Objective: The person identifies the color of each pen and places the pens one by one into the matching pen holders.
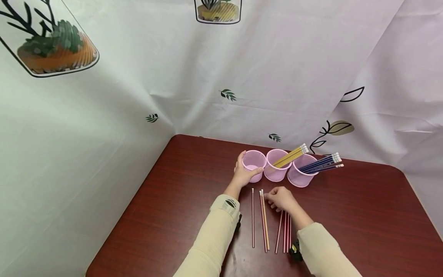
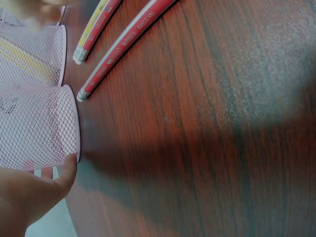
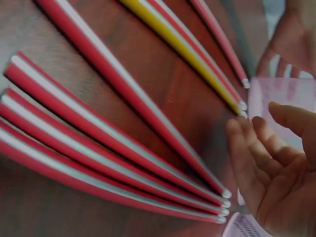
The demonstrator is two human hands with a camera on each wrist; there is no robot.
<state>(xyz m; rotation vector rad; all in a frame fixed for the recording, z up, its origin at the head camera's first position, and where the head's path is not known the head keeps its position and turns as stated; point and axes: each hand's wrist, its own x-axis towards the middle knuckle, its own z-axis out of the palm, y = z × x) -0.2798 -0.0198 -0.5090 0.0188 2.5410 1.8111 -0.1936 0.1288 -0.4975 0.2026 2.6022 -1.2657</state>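
Left hand (image 1: pixel 243 175) grips the left pink cup (image 1: pixel 254 158), thumb over the near rim, fingers around the outer side; most of those fingers are hidden behind the cup wall in the left wrist view. Cup stands upright on the table (image 1: pixel 363 215), first in a row.

Next to it: middle cup (image 1: pixel 275 176) with yellow pencils (image 1: pixel 290 156), then right cup (image 1: pixel 299 180) with blue pencils (image 1: pixel 320 162), both bunches leaning right, eraser ends up. Can't count either bunch reliably; they overlap.

Right hand (image 1: pixel 282 199) is just in front of the cups, thumb spread away from the half-bent fingers, nothing pinched. Fingertips are right by the eraser end of a loose yellow pencil (image 1: pixel 265 223); can't tell if they touch. That pencil lies along a red pencil (image 1: pixel 263 223). Lone red pencil (image 1: pixel 253 219) to their left, four red pencils (image 1: pixel 285 232) to the right, their eraser ends covered by the hand in the head view but visible from the right wrist.

Right wrist view is blurry around the cups. Left wrist view crops the cups and smears the right hand.
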